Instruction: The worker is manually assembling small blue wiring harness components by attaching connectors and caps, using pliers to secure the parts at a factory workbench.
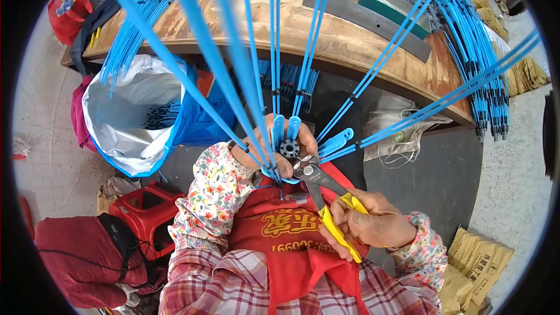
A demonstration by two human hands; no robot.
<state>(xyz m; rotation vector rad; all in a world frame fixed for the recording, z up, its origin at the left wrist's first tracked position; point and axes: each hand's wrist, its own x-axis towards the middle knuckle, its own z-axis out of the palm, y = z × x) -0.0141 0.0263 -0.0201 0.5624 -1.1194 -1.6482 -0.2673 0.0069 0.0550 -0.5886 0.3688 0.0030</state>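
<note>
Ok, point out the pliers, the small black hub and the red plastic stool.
pliers (318, 182), head view, on the metal just behind the jaws
black hub (289, 149), head view, on its toothed face
red stool (146, 210), head view, on its top

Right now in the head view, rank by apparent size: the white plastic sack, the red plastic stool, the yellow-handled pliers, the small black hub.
1. White plastic sack
2. Red plastic stool
3. Yellow-handled pliers, though nearness to the camera inflates them
4. Small black hub
</note>
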